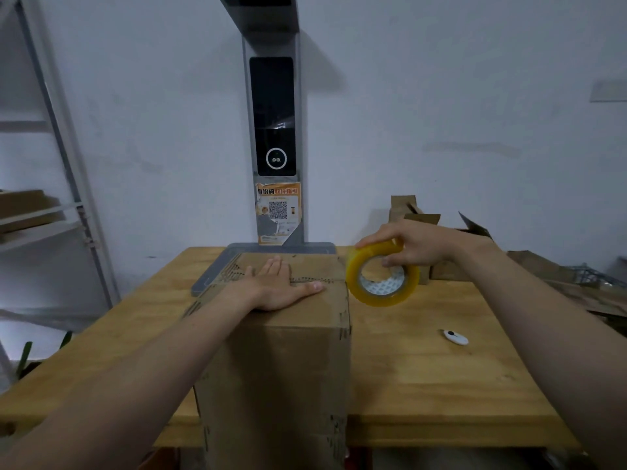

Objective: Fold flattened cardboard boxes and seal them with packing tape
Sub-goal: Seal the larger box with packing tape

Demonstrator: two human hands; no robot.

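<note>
Now | left hand point(278, 286) flat on box point(288, 368) top | right hand point(417, 245) grips tape roll point(354, 278) | poster point(278, 213) shows QR code

I am wearing the one camera on my head, and it is looking forward and slightly down across the tabletop point(441, 385). It is sitting close in. My forearms are coming in from the two bottom corners and filling much of the lower frame. My left hand point(278, 286), lying flat, and my right hand point(417, 242), gripping the tape roll point(380, 298), are landing near the middle. The cardboard box point(278, 368) is standing just under the lens, its near face running off the bottom edge. The wide lens is taking in the white wall point(475, 96) straight ahead and the grey post point(271, 96) at top centre, and it is slanting the shelf frame point(66, 157) at the left.
</note>
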